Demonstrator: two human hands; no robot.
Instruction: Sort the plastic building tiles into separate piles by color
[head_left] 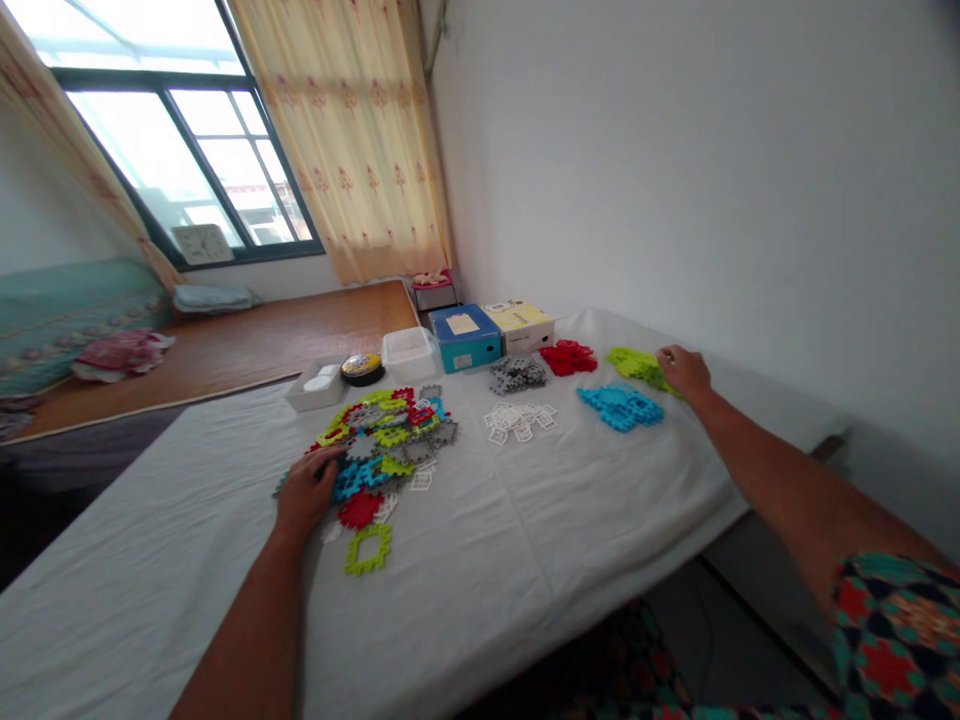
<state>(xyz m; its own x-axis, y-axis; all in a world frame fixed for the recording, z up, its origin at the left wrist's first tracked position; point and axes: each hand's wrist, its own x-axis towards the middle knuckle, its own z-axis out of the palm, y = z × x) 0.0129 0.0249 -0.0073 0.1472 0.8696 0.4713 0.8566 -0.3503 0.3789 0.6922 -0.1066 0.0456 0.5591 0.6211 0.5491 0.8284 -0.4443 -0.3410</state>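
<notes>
My left hand (306, 488) rests on the left side of a mixed pile of flat, toothed plastic building pieces (390, 437) in red, blue, lime green, grey and white. Its thumb and forefinger are apart, and no piece shows gripped between them. At the far right, my right hand (686, 372) is at the edge of a lime green heap (636, 364), fingers curled together; what they hold, if anything, is hidden. Just in front of that heap lies a blue heap (621, 406). A single lime green square frame (368, 550) lies at the near end of the mixed pile.
Red (568, 358), grey (517, 374) and white (519, 422) heaps lie mid-table. Behind stand a blue box (465, 340), a yellow box (525, 325), a clear plastic container (411, 352), a round black tin (363, 369) and a white box (316, 386). A wall borders the right.
</notes>
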